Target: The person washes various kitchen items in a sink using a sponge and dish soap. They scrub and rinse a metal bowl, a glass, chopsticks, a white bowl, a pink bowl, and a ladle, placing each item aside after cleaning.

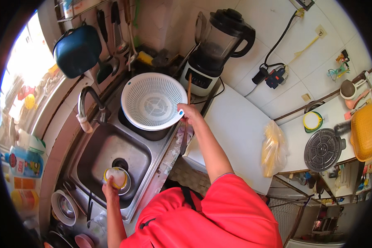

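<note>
My left hand (111, 189) holds a white and yellow scrubbing sponge (117, 177) over a small metal bowl (126, 185) near the drain of the stainless steel sink (111, 148). At the handle of a white plastic colander (153, 100), my right hand (189, 114) grips its rim. A long wooden-handled utensil (185, 136) with a dark end passes by that hand; whether the fingers hold it too is unclear. Below the colander, a second basin (158, 135) is mostly hidden. The curved faucet (88, 93) rises at the sink's far left side.
A blender (215, 52) stands behind the colander. White bowls (64, 207), chopsticks (89, 206) and a pink cup (84, 241) crowd the left drainboard. Bottles (25, 162) line the window ledge. On the right are a white surface (235, 124), a plastic bag (273, 148) and a yellow basket (363, 133).
</note>
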### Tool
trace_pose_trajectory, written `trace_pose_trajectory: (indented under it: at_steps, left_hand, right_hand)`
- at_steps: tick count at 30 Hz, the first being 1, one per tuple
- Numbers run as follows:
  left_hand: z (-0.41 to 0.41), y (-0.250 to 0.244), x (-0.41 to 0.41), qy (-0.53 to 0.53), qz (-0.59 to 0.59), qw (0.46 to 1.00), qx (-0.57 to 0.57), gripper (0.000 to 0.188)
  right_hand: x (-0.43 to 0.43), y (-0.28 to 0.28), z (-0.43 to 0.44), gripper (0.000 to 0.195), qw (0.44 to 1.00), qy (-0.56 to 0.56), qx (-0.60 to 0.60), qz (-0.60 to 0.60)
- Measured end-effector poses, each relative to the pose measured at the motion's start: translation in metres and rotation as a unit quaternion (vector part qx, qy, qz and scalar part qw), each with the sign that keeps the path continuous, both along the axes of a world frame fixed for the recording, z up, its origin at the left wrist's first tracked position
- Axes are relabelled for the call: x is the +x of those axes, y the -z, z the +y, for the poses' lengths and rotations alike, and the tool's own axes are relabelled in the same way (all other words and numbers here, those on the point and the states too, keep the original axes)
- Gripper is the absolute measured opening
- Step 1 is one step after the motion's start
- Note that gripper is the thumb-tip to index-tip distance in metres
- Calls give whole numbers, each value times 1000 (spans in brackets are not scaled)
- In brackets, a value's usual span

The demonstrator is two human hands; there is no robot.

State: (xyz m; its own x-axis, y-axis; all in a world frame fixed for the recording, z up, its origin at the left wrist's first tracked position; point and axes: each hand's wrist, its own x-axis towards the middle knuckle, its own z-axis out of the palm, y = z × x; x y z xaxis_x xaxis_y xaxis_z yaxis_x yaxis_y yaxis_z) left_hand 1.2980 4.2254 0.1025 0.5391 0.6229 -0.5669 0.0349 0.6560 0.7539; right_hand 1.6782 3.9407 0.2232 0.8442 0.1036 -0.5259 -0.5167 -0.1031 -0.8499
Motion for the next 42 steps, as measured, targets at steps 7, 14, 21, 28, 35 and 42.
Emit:
trace_pose_trajectory:
  at_steps: [7,14,21,28,35,42]
  left_hand:
    - [5,11,-4,-8,3,1000,11,40]
    - [-10,-5,-22,-28,6,1000,-12,40]
    - [0,12,-47,-40,29,999,0,37]
    - [2,4,-50,-46,14,999,-1,37]
    - [6,16,-52,-46,6,999,-13,37]
    - [18,24,-50,-16,-1,1000,-19,36]
  right_hand:
    - [-52,-88,18,32,870,-70,-323,-366]
    - [-116,-101,54,21,707,-151,-375,-580]
    - [-149,-95,56,23,632,-244,-318,-663]
    - [-149,-107,55,22,651,-211,-296,-666]
    - [-110,-101,4,23,890,-29,-204,-407]
    - [-85,-57,-136,21,976,195,0,-98]
